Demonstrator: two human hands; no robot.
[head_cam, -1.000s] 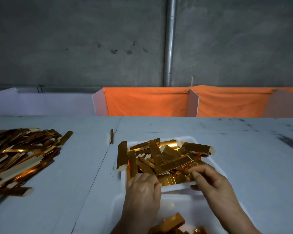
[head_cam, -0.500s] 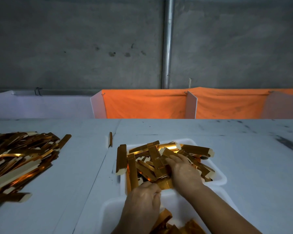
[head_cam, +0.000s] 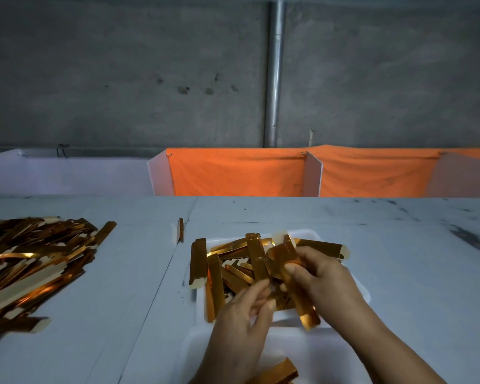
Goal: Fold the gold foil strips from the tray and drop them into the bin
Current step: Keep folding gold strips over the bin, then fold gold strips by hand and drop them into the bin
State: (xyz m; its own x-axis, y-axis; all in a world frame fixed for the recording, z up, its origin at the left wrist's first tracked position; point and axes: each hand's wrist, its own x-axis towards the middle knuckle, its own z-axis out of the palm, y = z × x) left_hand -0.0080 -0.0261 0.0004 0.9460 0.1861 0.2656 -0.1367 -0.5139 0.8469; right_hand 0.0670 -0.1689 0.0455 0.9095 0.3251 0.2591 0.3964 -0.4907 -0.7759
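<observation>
A grey wall and an orange cloth (head_cam: 239, 173) fill the top of the frame, above a pale counter (head_cam: 413, 273). In the middle sits a white tray (head_cam: 313, 235) full of gold foil strips (head_cam: 233, 270). The right hand (head_cam: 322, 275) pinches one strip (head_cam: 299, 297) above the tray. The left hand (head_cam: 241, 311) pinches its near end. A white bin (head_cam: 316, 353) sits at the bottom. A big strip pile (head_cam: 34, 261) lies at the left.

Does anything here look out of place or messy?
One gold strip lies alone on the table, apart from the tray and the big loose pile. Another strip hangs off the tray's left rim.
</observation>
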